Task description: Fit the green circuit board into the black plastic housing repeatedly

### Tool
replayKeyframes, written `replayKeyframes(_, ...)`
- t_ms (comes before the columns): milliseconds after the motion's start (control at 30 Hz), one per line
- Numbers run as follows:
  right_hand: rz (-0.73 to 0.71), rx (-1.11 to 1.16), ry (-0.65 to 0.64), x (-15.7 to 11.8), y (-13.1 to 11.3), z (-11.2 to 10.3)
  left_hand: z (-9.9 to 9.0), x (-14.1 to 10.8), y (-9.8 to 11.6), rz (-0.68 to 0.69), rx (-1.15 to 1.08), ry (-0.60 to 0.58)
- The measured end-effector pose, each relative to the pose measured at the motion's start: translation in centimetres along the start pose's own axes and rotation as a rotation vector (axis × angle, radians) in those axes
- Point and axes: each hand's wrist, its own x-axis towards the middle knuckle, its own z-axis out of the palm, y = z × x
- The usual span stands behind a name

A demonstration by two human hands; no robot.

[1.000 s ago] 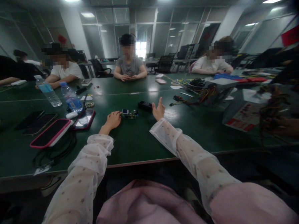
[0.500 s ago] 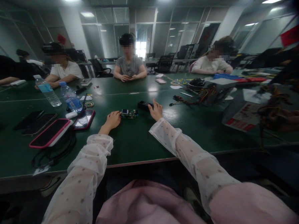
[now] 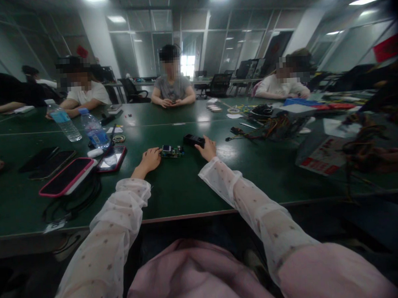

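Observation:
My left hand (image 3: 151, 158) rests on the green table with bent fingers, its fingertips at the left end of a small green circuit board (image 3: 176, 153) that carries a little square screen. My right hand (image 3: 209, 150) is closed around the near right end of a black oblong box (image 3: 192, 140). That box lies flat and slanted just right of the board, and a narrow gap separates the two. My fingers hide the box's right end.
Left of me lie a pink-framed phone (image 3: 67, 177), a tablet (image 3: 112, 159), dark phones (image 3: 52, 164) and two water bottles (image 3: 94, 132). To the right are a metal power-supply box (image 3: 322, 149) and bundled cables (image 3: 278, 126). Several people sit around the table (image 3: 181, 190).
My right hand's raised finger has come down, and the fingers now close on the black box's end. The left hand and the circuit board have not moved.

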Motion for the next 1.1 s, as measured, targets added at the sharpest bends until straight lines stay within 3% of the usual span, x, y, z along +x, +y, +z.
replayKeyframes(400, 0.027, 0.067, 0.066, 0.3, 0.4, 0.3, -0.4, 0.0, 0.2, -0.008, -0.007, -0.017)
replayKeyframes(733, -0.086, 0.274, 0.21, 0.3, -0.8, 0.2, -0.2, 0.0, 0.0, -0.004, 0.001, -0.014)
replayKeyframes(833, -0.18, 0.406, 0.149, -0.1, -2.3, 0.3, -0.3, -0.1, 0.1, -0.003, 0.017, -0.009)
replayKeyframes(933, -0.282, 0.545, 0.011, -0.8, -3.7, 0.5, -0.3, -0.1, 0.2, -0.003, 0.013, -0.009)
replayKeyframes(1100, -0.405, 0.618, -0.143, -1.9, -4.8, 0.5, -0.2, -0.1, 0.1, -0.01, -0.007, -0.004)
